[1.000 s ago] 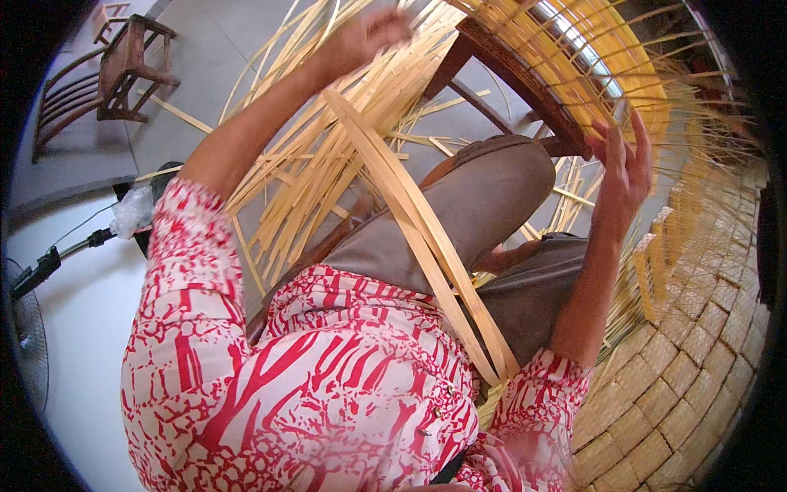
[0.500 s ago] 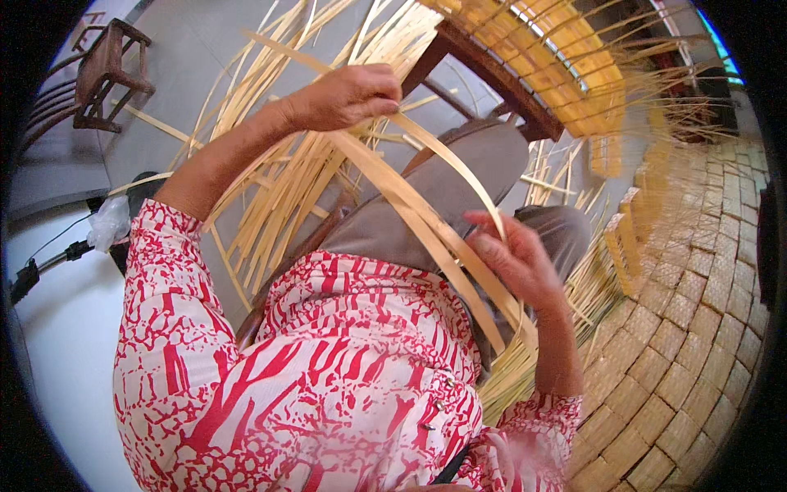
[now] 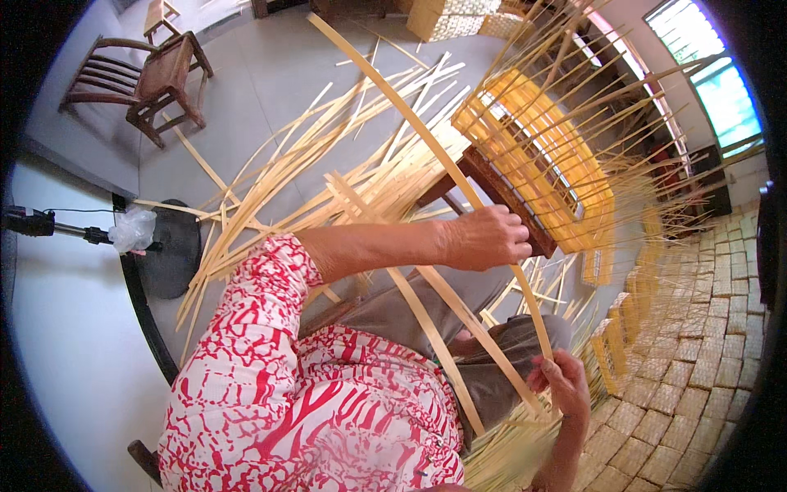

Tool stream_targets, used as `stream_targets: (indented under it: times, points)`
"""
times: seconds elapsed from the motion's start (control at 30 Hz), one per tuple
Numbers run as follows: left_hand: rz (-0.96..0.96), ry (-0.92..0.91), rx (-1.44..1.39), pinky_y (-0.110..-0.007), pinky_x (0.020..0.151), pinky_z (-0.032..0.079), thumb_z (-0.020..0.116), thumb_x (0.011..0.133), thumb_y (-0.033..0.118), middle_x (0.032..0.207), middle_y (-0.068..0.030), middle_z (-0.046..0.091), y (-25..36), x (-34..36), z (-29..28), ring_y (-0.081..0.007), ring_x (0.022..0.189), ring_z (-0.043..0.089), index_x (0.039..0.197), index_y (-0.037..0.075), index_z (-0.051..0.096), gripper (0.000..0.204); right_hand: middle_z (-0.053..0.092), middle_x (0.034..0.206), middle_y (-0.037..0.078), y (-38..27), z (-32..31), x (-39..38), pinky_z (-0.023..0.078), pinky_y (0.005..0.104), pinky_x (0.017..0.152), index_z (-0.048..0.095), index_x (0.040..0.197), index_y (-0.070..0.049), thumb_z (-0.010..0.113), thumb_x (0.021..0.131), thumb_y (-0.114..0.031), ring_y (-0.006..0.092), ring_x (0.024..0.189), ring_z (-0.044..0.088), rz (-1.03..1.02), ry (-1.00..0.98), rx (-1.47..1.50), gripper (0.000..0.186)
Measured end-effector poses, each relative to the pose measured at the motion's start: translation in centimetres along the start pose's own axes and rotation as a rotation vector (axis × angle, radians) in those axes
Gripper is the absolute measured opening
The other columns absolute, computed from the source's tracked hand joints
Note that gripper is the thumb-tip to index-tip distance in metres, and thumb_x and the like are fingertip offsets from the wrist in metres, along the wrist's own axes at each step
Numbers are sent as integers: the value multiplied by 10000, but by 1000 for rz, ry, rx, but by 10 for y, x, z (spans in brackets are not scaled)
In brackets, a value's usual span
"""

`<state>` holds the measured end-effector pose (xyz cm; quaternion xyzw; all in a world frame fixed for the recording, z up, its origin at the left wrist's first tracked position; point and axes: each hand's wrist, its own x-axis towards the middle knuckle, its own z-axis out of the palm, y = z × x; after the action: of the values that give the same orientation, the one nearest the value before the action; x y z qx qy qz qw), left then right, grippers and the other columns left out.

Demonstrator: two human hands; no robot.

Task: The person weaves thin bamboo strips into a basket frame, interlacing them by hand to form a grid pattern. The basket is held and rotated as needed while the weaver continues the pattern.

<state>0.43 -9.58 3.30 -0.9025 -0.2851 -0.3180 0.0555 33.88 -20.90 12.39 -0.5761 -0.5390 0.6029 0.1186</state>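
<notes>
My left hand (image 3: 489, 236) has its fingers closed around a long, pale bamboo strip (image 3: 426, 136), which runs from the top middle down past my knee. Lower right, my right hand (image 3: 559, 382) grips the same strip near its lower end. Two more strips (image 3: 430, 326) lie slanting across my trousered lap (image 3: 369, 312), beneath my left forearm. Beyond my left hand, a yellow woven piece (image 3: 557, 148) with many long loose stakes rests on a dark wooden stool (image 3: 529, 225).
Loose strips (image 3: 270, 180) cover much of the grey floor (image 3: 246, 82). A wooden chair (image 3: 164, 74) stands upper left, a stand with a black round base (image 3: 164, 271) at left. Stacked woven pieces (image 3: 689, 344) fill the right; woven blocks (image 3: 434, 25) lie at the back.
My left hand has come down and rightward along the strip. My right hand has left the yellow piece, taken the strip and moved lower. The view has tilted toward the room.
</notes>
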Motion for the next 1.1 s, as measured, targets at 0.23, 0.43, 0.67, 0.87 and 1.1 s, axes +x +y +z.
stream_targets:
  times: [0.23,0.43,0.67,0.87,1.1]
  points:
    - [-45,6,-81,-424,610,528,667,893,400,667,-65,599,-18,26,-9,-280,669,670,781,119,563,320,692,706,60,24,-75,-19,477,235,479,693,1033,-6,585,1000,-156,93,524,584,91,156,-73,188]
    - [-42,-9,-26,-438,518,501,701,889,388,597,-75,551,-61,10,-10,-282,554,613,734,110,566,347,719,919,116,61,-156,-52,551,316,742,652,1103,33,638,988,-191,170,786,672,37,333,-371,252]
    - [-8,108,-109,-393,573,512,687,897,361,674,-52,608,10,74,10,-277,639,656,758,115,558,310,661,764,43,-73,-37,70,498,318,597,641,1055,-16,599,1014,-251,138,666,619,-61,-148,-433,242]
    - [-553,406,-457,-409,839,527,803,837,363,1022,-170,673,-80,28,-28,-310,965,662,1092,-9,646,478,641,742,143,-42,-68,79,512,427,636,631,988,-60,548,955,-96,311,704,665,-444,313,-1091,97]
    - [-683,240,-493,-409,987,504,889,711,492,1226,-193,600,-175,44,-76,-303,1202,575,1386,-16,440,956,628,1212,107,-54,-37,149,526,492,697,635,989,-98,577,894,-71,359,842,687,-762,506,-1233,115]
